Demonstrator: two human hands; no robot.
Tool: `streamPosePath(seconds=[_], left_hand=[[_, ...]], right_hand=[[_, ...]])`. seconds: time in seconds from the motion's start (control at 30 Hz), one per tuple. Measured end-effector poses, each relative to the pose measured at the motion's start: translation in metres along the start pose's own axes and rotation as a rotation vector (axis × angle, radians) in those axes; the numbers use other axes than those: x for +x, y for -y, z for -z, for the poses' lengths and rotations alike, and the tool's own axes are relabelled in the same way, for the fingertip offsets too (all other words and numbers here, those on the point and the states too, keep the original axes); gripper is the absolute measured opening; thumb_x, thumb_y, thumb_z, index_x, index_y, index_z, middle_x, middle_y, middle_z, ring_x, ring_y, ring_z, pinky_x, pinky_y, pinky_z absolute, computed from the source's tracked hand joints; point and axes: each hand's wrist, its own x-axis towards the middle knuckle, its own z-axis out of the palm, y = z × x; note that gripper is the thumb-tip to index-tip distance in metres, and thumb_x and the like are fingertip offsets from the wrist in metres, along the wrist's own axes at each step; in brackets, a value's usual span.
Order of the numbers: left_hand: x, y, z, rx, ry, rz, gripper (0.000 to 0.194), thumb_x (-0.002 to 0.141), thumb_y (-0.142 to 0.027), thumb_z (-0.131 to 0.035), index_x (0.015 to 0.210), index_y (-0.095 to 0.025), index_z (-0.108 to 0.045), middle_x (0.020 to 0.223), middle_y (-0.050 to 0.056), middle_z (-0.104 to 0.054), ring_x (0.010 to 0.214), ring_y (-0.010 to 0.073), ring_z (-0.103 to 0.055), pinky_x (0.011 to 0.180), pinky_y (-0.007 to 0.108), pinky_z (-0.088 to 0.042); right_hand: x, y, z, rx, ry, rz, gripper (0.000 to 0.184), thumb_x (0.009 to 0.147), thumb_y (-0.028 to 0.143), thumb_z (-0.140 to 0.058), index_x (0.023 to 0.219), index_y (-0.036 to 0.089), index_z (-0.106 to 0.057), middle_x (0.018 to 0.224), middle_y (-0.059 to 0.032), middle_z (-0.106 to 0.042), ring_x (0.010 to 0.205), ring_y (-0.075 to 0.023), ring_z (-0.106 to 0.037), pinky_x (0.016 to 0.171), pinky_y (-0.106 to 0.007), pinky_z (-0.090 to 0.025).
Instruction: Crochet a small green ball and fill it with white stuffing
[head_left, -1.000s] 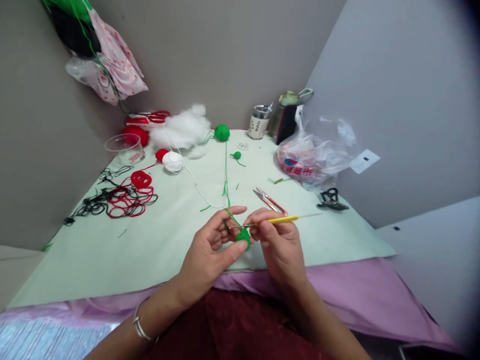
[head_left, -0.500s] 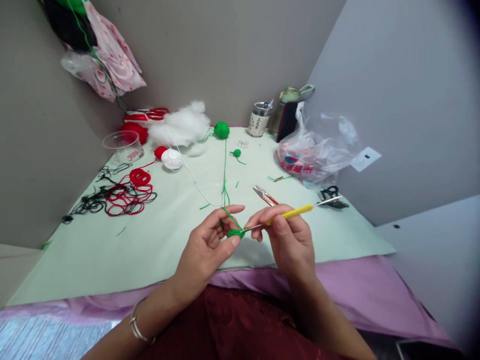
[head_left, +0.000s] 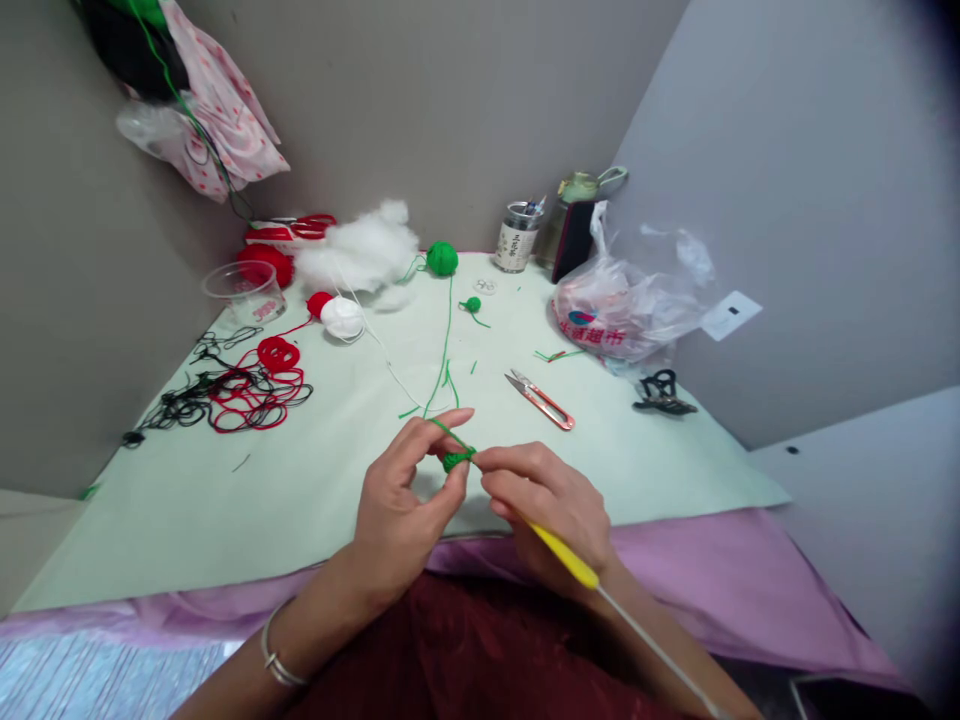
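My left hand (head_left: 401, 500) pinches a small green crocheted piece (head_left: 456, 460) between thumb and fingers, with the green yarn strand (head_left: 442, 350) looped over its forefinger. My right hand (head_left: 551, 505) is closed round a yellow-handled crochet hook (head_left: 566, 560). The hook's tip points at the green piece and its long metal end slants down to the lower right. The strand runs back across the table to a green yarn ball (head_left: 442, 258).
On the pale green table top (head_left: 300, 480) lie red thread snips (head_left: 541, 397), a red and black yarn tangle (head_left: 240, 385), a white and red ball (head_left: 337, 315), stuffing (head_left: 360, 250), a plastic cup (head_left: 241, 292), a jar (head_left: 516, 240) and a plastic bag (head_left: 630, 300).
My right hand has swung the hook round: its handle pointed up to the right before and now slants down to the lower right. Both hands have shifted slightly left with the green piece.
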Motion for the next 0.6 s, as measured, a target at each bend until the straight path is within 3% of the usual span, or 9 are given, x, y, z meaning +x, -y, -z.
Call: streamPosePath(seconds=[0.1,0.3,0.5,0.6], left_hand=[[0.002,-0.006,-0.001,-0.113,-0.027,0.126,0.03,0.086,-0.014,-0.071,0.115,-0.023,-0.072,0.089,0.0,-0.068,0.086,0.0124,-0.065,0.087,0.024,-0.053],[0.005,-0.015,0.002,-0.258,0.045,0.309,0.035,0.082,-0.018,-0.077,0.117,-0.019,-0.072,0.086,-0.001,-0.063,0.083,0.0112,-0.064,0.084,0.023,-0.053],[0.006,-0.017,0.005,-0.278,0.084,0.326,0.036,0.082,-0.019,-0.077,0.118,-0.02,-0.072,0.084,-0.002,-0.061,0.083,0.0117,-0.064,0.083,0.023,-0.053],[0.007,-0.018,0.005,-0.259,0.078,0.324,0.036,0.082,-0.018,-0.076,0.117,-0.02,-0.072,0.085,-0.001,-0.062,0.084,0.0122,-0.064,0.083,0.024,-0.054]], right_hand=[[-0.006,0.0,-0.004,-0.018,-0.053,-0.016,0.017,0.101,0.015,-0.056,0.114,0.018,-0.067,0.107,-0.0144,-0.077,0.095,-0.02,-0.075,0.075,-0.03,-0.063],[-0.008,-0.002,-0.006,0.272,-0.157,-0.187,0.023,0.102,0.016,-0.055,0.117,0.023,-0.071,0.103,-0.0092,-0.078,0.096,-0.0219,-0.075,0.077,-0.036,-0.061],[-0.006,-0.001,-0.005,0.449,-0.205,-0.291,0.025,0.105,0.018,-0.053,0.117,0.027,-0.072,0.101,-0.0057,-0.079,0.092,-0.0199,-0.074,0.078,-0.036,-0.06],[-0.003,-0.001,-0.003,0.433,-0.151,-0.281,0.022,0.105,0.02,-0.053,0.113,0.026,-0.072,0.101,-0.0061,-0.079,0.093,-0.0201,-0.075,0.079,-0.036,-0.06]])
